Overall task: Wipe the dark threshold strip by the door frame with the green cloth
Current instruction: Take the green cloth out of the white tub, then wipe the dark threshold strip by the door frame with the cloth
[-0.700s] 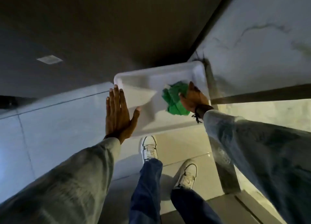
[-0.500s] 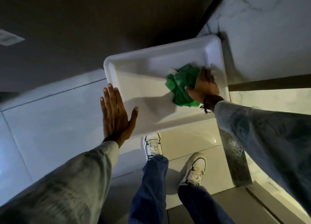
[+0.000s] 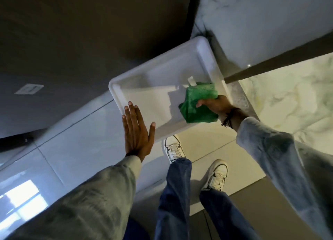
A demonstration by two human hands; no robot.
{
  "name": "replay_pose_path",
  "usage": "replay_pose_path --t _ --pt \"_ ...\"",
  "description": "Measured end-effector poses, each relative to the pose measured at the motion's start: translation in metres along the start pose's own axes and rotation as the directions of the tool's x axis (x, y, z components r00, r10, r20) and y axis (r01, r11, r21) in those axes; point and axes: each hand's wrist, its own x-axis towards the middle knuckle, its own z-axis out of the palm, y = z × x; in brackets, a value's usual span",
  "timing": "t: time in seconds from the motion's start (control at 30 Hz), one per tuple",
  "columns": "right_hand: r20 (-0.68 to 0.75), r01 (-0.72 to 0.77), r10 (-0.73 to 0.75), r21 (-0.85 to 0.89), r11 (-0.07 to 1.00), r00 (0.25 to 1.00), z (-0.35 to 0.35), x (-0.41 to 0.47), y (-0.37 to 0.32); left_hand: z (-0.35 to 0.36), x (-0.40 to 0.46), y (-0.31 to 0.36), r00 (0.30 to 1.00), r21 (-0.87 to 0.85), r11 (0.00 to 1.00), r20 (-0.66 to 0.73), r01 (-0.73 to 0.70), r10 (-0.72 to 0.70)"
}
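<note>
My right hand grips the crumpled green cloth above the right end of a white plastic tub on the floor. A small white tag sticks up behind the cloth. My left hand hangs flat and open, fingers spread, over the tub's near left corner, holding nothing. The dark threshold strip runs along the floor just right of the tub, speckled grey, partly hidden by my right arm. A dark door frame bar meets it from the right.
White floor tiles spread to the left, marble-patterned floor lies right of the strip. A dark wall or door fills the upper left. My white sneakers and jeans stand just below the tub.
My right hand has lifted the green cloth toward the tub's near right edge, closer to the threshold strip. The view has swung, so the tub sits more diagonally. My left hand stays open.
</note>
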Motion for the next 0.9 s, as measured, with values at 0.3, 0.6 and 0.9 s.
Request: replay_pose_path --t 0.3,0.6,0.9 --pt "-0.282 -0.075 0.162 0.297 0.952 0.946 -0.156 -0.093 0.122 0.009 -0.055 0.148 0.932 0.108 0.925 0.057 -0.363 0.359" --pt "-0.476 0.071 0.185 0.47 0.88 0.86 -0.235 0.004 0.224 0.154 -0.033 0.263 0.755 0.105 0.753 0.203 -0.65 0.623" --pt "-0.648 0.435 -0.425 -0.157 0.886 0.632 -0.166 0.226 0.224 0.36 0.125 0.253 0.911 0.214 0.886 0.072 -0.412 0.406"
